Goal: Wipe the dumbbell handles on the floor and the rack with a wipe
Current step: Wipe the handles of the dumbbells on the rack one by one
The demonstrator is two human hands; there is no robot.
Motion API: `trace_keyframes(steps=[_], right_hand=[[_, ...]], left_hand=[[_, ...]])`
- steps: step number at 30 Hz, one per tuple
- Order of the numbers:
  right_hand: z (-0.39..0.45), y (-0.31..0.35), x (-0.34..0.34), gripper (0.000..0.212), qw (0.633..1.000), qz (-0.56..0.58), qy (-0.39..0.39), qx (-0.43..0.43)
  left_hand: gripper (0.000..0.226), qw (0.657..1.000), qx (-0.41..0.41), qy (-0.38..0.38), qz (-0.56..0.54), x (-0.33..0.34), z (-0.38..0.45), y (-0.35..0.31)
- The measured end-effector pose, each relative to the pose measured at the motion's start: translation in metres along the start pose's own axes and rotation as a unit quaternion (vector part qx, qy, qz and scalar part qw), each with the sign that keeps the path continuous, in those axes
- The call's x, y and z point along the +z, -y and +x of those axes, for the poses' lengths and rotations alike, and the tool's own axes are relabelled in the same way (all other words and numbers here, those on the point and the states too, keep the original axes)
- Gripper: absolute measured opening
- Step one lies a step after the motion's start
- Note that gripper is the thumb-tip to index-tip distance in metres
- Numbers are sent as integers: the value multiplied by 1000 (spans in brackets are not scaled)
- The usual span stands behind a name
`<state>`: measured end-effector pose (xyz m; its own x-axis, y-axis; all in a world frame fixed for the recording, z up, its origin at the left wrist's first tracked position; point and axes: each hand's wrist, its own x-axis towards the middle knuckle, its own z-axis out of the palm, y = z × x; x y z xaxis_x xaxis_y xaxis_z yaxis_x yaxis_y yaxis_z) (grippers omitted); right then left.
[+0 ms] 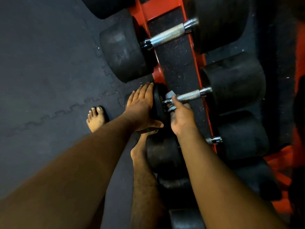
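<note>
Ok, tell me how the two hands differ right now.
The left hand lies flat with straight fingers against the dumbbell's black end plate; the right hand curls round the wipe on the chrome handle. Both touch the same dumbbell.

I see a knurled steel dumbbell handle (188, 95) lying across the orange rack (200, 66), a grey wipe (170, 96) wrapped round its near end.

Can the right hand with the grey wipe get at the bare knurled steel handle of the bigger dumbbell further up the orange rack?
Probably yes. The right hand grips the grey wipe on the nearer handle, and the bigger dumbbell's knurled steel handle lies uncovered on the orange rack, with nothing across it.
</note>
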<state>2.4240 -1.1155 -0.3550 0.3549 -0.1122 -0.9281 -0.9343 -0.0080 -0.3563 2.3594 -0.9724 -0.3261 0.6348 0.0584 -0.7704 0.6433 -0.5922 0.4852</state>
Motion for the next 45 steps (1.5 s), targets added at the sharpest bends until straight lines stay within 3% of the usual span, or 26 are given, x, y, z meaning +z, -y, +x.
trace_keyframes(steps=[4, 8, 10, 12, 14, 17, 18, 20, 22, 24, 25, 27, 30, 31, 32, 34, 37, 39, 42, 45], right_hand=[[-5, -10, -14, 12, 980, -189, -47, -52], [-33, -11, -13, 28, 958, -253, -59, -125], [-43, -3, -16, 32, 929, -296, -34, -219], [-46, 14, -14, 35, 869, -351, -27, -348], [-37, 32, -9, 38, 779, -431, -26, -454], [-8, 41, 0, 46, 560, -708, 4, -431], [-1, 36, -3, 46, 505, -755, 24, -418], [2, 23, -13, 53, 448, -776, 68, -439], [1, 10, -31, 58, 435, -756, 105, -478], [-4, -1, -52, 62, 453, -729, 126, -497], [-7, -5, -63, 60, 490, -719, 128, -476], [-12, -15, -83, 52, 632, -659, 94, -396], [-10, -20, -88, 34, 886, -357, -88, -284], [-6, -14, -82, 27, 943, -219, -120, -220], [0, -7, -73, 22, 972, -94, -135, -169], [11, 8, -53, 13, 976, 103, -147, -123], [12, 22, -16, 16, 957, 255, -99, -100], [2, 16, 2, 32, 966, 235, -59, -95], [-6, 13, 5, 15, 981, 171, -5, -96], [1, 33, -11, 22, 968, 216, 41, -121]], left_hand=[[149, 1000, 0, -9, 5, 1, 0, 0], [149, 1000, 0, -12, 8, 1, 0, 0], [149, 1000, -1, -14, 7, 3, 0, 1], [148, 1000, -3, -14, 5, 3, 0, 1], [148, 1000, -1, -15, 5, 3, 1, 1], [149, 1000, -5, -15, 10, 3, 1, 0], [149, 1000, -6, -13, 11, 3, 1, 0], [149, 1000, -5, -11, 10, 3, 0, 1], [149, 1000, -5, -9, 5, 3, 0, 2], [148, 1000, -4, -13, 1, 3, 1, 1], [148, 1000, -3, -16, 1, 3, 1, 1], [148, 1000, -2, -16, -1, 2, 1, 1], [147, 1000, 7, -11, -1, 2, 1, 4], [146, 1000, 11, -10, 1, 2, 1, 4], [146, 1000, 15, -10, 2, 2, 1, 4], [145, 1000, 23, -15, 4, 2, 1, 6], [145, 1000, 23, -17, 3, 3, 1, 6], [144, 999, 25, -17, 8, 4, 1, 5], [144, 999, 28, -21, 10, 4, 2, 6], [145, 999, 32, -24, 7, 6, 1, 8]])
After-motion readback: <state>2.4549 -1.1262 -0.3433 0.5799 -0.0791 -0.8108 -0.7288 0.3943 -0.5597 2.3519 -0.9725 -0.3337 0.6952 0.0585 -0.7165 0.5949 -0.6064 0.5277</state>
